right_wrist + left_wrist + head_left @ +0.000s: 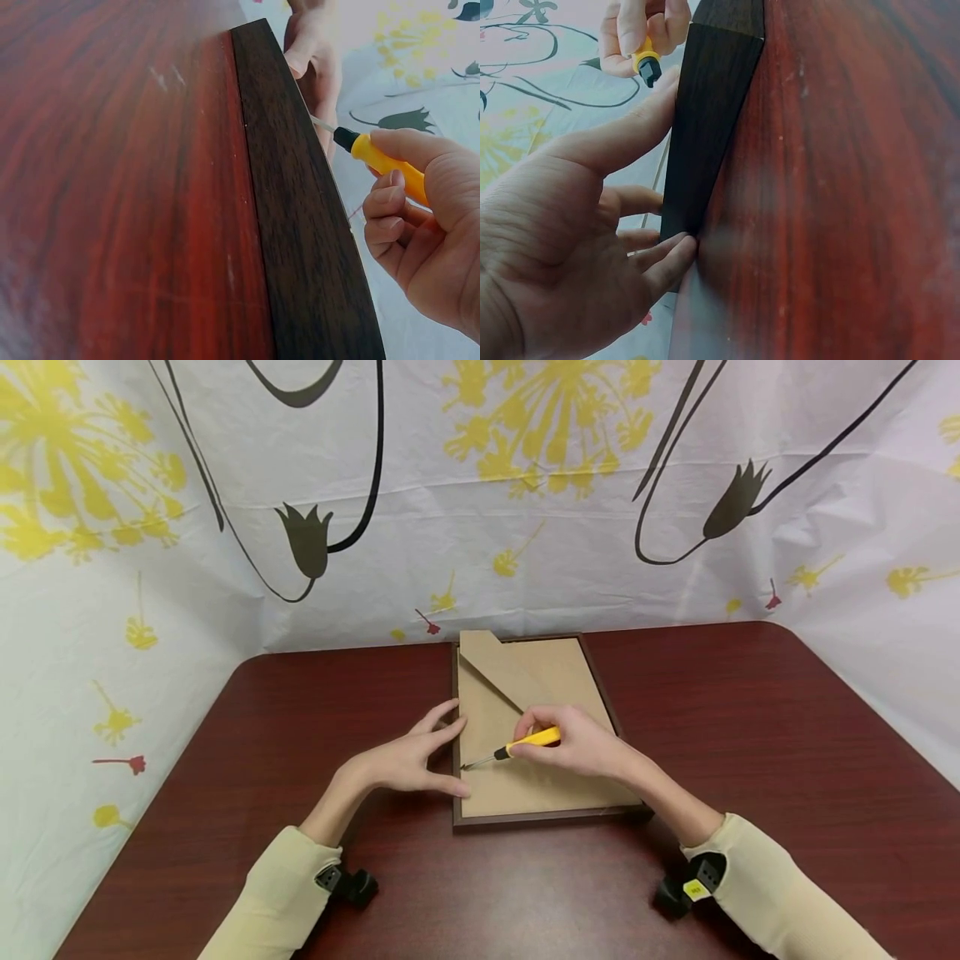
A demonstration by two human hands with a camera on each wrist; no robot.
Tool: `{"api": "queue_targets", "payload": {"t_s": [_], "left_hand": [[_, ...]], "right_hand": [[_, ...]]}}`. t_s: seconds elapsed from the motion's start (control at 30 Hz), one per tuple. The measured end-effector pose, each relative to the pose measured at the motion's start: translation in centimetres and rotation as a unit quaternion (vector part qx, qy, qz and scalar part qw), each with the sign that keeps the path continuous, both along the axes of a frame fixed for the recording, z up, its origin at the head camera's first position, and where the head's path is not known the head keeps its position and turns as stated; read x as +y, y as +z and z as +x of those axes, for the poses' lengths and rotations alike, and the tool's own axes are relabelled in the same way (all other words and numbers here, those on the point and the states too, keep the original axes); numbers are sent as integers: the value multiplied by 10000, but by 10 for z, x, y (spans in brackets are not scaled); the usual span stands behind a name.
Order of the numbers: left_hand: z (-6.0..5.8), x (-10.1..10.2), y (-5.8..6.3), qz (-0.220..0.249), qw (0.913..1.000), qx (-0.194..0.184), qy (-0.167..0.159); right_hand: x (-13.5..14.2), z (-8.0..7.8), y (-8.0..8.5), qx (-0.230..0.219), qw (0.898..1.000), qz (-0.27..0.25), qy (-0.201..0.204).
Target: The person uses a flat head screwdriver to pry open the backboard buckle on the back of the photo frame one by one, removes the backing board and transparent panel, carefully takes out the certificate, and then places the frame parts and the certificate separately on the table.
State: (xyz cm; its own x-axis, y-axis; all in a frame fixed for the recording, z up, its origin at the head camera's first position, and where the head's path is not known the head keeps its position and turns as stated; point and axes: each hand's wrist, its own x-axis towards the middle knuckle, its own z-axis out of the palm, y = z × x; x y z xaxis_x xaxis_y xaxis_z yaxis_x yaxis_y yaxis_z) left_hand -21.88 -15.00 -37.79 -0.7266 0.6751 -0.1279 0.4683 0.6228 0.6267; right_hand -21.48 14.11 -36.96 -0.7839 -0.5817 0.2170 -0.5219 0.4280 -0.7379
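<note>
A yellow tool is gripped by the curled right hand, and the brown frame below that hand is touched by the spread-out left hand.

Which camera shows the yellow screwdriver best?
The head view: the screwdriver shows most fully there, handle, collar and shaft down to the frame. The right wrist view is closer, but the frame hides its end. The left wrist view shows only some handle and collar.

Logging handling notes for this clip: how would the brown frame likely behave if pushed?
The brown frame would probably not tip, lying flat. Its thick edge suggests stiffness. The smooth, shiny table may let it slide.
</note>
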Motion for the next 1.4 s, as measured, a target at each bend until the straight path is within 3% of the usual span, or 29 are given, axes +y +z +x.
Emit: {"api": "queue_targets", "payload": {"t_s": [0.2,0.67,1.07,1.4], "left_hand": [[0,2,0,-97,9997,-96,189],[1,5,1,-145,9996,-67,225],[3,7,3,-162,9997,62,173],[3,6,4,-236,9995,33,183]], "right_hand": [[0,1,0,22,10000,93,14],[-3,-1,2,-55,9999,100,107],[-15,-2,21,87,9995,273,158],[-35,-3,41,315,9969,555,471]]}}
